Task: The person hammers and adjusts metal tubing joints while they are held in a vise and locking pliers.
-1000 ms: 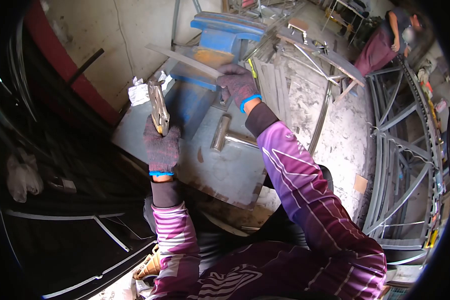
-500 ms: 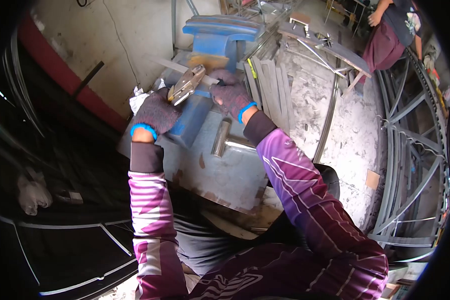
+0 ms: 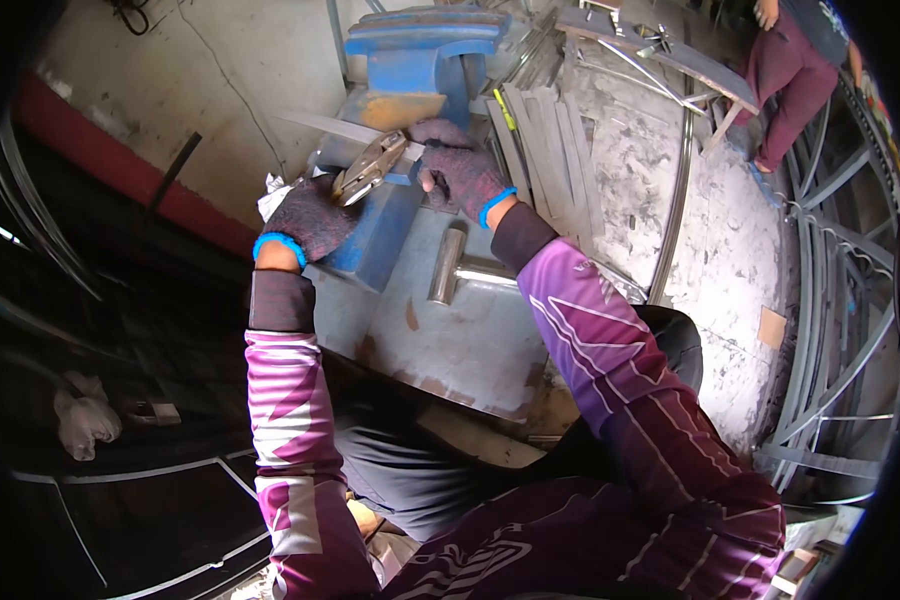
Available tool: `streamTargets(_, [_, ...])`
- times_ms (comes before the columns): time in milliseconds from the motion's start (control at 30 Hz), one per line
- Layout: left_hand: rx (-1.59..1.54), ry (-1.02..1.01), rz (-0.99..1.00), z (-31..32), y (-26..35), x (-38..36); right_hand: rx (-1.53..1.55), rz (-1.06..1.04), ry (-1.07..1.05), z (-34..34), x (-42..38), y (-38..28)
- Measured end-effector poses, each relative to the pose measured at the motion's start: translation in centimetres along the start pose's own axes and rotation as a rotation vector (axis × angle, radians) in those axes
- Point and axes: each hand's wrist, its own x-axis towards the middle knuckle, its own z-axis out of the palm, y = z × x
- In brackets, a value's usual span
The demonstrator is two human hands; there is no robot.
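My gloved left hand [image 3: 313, 220] is closed around the handles of silver locking pliers [image 3: 372, 168]. The pliers' jaws lie against a flat metal bar [image 3: 330, 125], which slants across the blue bench vise [image 3: 380, 235]. Gloved too, my right hand [image 3: 460, 178] grips the bar near its right end, with the fingertips partly hidden. Just below the right hand, a shiny T-shaped steel hammer [image 3: 450, 268] rests on the metal bench top [image 3: 420, 350].
Several flat grey bars [image 3: 545, 150] lean right of the vise. A low wooden bench [image 3: 670, 75] stands farther back, with another person [image 3: 795, 60] beside it. Metal trusses [image 3: 835, 300] line the right side. A white crumpled wrapper [image 3: 272, 197] sits by my left hand.
My view has shifted slightly, and the person at the back now shows down to the foot. Both hands keep their hold on the pliers and bar, with little movement.
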Motion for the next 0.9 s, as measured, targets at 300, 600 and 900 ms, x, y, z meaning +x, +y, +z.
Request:
streamTargets(300, [-0.040, -0.010, 0.053, -0.7, 0.6, -0.5, -0.195, -0.027, 0.001, 0.0, 0.2, -0.7])
streamTargets(600, [-0.014, 0.002, 0.079, 0.4, -0.4, 1.0, -0.194, -0.058, -0.029, -0.3, 0.6, 0.1])
streamTargets(900, [-0.048, -0.029, 0.029, -0.7, 1.2, 0.2, -0.204, -0.055, -0.010, 0.0, 0.4, 0.4])
